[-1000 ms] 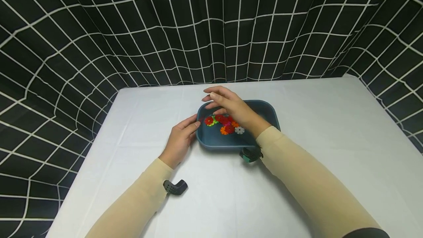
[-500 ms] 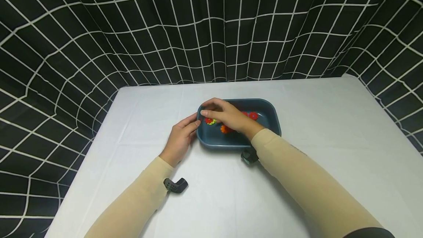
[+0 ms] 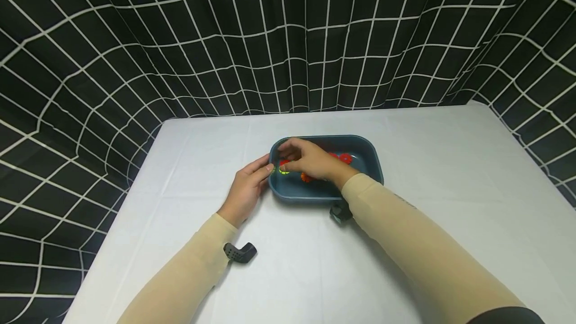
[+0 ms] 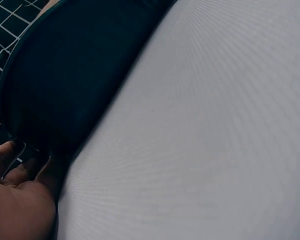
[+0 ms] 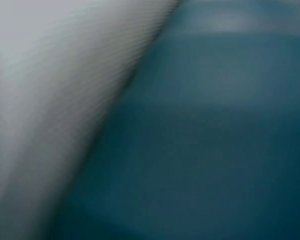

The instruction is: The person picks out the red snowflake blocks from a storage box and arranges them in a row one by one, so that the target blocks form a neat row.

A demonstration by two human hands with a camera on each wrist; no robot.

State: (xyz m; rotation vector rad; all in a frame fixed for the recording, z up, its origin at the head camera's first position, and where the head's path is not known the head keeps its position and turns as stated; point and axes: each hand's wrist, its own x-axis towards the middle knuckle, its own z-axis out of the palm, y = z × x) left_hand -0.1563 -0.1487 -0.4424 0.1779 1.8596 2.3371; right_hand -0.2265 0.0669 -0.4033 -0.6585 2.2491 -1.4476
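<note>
A dark blue tray [image 3: 315,199] stands on the white-covered table. My left hand [image 3: 245,189] grips its left end, thumb over the rim and fingers along the outer wall; the left wrist view shows these fingers [image 4: 20,172] against the wall. Inside the tray, my right hand [image 3: 317,160] reaches toward the left end, fingers and thumb bent but apart over a red notched disc [image 3: 284,163] and a yellow-green disc [image 3: 284,170]. An orange disc [image 3: 306,177] lies under the palm, and a red disc [image 3: 345,158] farther right. Other discs are hidden by the hand. The right wrist view is blurred.
White cloth [image 3: 427,174] covers the table around the tray. A black curtain with a white grid [image 3: 306,39] hangs behind and at both sides. Dark wrist devices sit on the left wrist [image 3: 240,253] and right wrist [image 3: 340,212].
My right hand has lowered into the tray from above, and its fingers and thumb now part at the left end. Red discs have come into sight at its right. My left hand stays put.
</note>
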